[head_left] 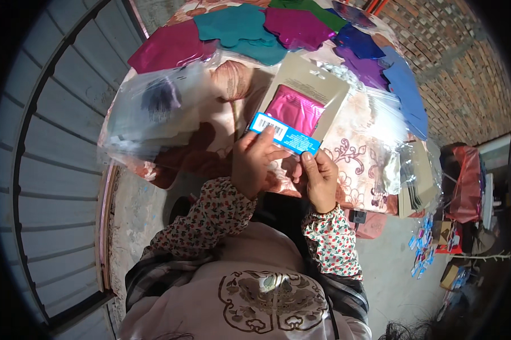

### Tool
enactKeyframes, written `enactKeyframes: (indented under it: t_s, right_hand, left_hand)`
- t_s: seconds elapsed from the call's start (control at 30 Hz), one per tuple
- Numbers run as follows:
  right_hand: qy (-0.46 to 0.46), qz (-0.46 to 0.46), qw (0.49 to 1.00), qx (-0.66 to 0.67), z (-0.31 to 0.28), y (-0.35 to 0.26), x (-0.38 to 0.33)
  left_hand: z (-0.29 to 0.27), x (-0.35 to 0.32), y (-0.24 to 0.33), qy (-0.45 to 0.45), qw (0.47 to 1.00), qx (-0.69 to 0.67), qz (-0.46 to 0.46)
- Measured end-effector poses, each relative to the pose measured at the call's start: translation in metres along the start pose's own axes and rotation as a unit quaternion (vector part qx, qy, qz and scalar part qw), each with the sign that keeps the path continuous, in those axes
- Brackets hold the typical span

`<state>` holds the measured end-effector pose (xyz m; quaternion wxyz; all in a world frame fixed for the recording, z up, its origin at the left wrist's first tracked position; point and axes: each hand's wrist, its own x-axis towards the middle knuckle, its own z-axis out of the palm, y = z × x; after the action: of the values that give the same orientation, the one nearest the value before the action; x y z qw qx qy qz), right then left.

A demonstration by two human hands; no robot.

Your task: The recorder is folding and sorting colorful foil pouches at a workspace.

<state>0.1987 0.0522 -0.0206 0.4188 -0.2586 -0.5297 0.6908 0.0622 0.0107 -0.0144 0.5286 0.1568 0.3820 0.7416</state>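
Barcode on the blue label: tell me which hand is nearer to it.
Left. The left hand meets the barcode at its lower edge; the right hand is farther off, below and rightward, holding the blue label near its right end.

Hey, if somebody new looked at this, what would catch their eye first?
Probably the shiny pink packet on a tan card near the middle, with a bright blue strip across its lower end, where the left hand and right hand meet it. After that, likely the glossy teal sheets along the table's far side, then the brick wall at upper right.
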Motion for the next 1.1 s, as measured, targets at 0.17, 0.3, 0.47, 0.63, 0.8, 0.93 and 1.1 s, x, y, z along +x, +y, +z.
enactKeyframes:
  t_s: [0.17,0.3,0.47,0.63,0.8,0.93,1.1]
  right_hand:
    - [-0.004,0.023,0.999,-0.027,-0.007,-0.007,0.000]
    - [0.016,0.019,0.997,0.075,-0.014,-0.007,0.006]
    - [0.003,0.016,1.000,0.015,-0.028,-0.009,0.011]
    - [0.067,-0.098,0.914,-0.389,-0.058,-0.039,0.028]
    - [0.112,-0.197,0.608,-0.761,-0.115,-0.047,0.045]
    - [0.054,-0.176,0.541,-0.821,-0.128,-0.049,0.055]
    - [0.055,-0.222,0.551,-0.803,-0.132,-0.058,0.052]
  left_hand:
    - [-0.001,-0.005,0.013,0.003,1.000,0.023,0.000]
    - [-0.005,-0.006,0.017,-0.009,0.993,0.117,-0.005]
    - [-0.009,-0.004,0.027,-0.065,0.973,0.189,-0.114]
    - [-0.014,0.002,0.017,-0.054,0.973,0.218,-0.057]
    - [-0.010,-0.002,0.018,-0.034,0.982,0.185,-0.034]
    - [-0.015,0.001,0.015,-0.033,0.987,0.157,-0.027]
    - [-0.015,0.002,0.015,-0.041,0.988,0.147,-0.014]
